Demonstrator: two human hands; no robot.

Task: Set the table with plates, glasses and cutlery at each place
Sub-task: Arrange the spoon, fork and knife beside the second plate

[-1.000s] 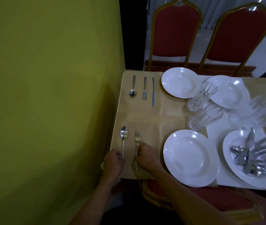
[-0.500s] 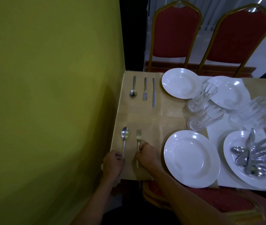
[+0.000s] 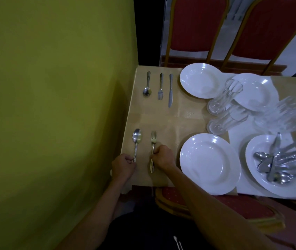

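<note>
My left hand (image 3: 123,166) grips the handle of a spoon (image 3: 136,139) lying on the tan table (image 3: 170,121) near its front left corner. Just to the right, my right hand (image 3: 162,156) pinches the handle of a fork (image 3: 153,141) that lies parallel to the spoon. A white plate (image 3: 209,163) sits right of my right hand. Across the table lie a spoon (image 3: 147,87), fork (image 3: 160,89) and knife (image 3: 170,91) beside another white plate (image 3: 200,80). Two glasses (image 3: 223,98) (image 3: 226,121) lie between the plates.
A plate (image 3: 257,170) holding several pieces of cutlery sits at the right. More glasses (image 3: 284,114) and a further plate (image 3: 255,92) lie behind it. A yellow-green wall (image 3: 53,105) borders the table's left edge. Red chairs (image 3: 195,26) stand at the far side; another chair (image 3: 215,204) is below me.
The fork and spoon have slid slightly away from me along the table, both hands staying on the handles. Nothing else moved.
</note>
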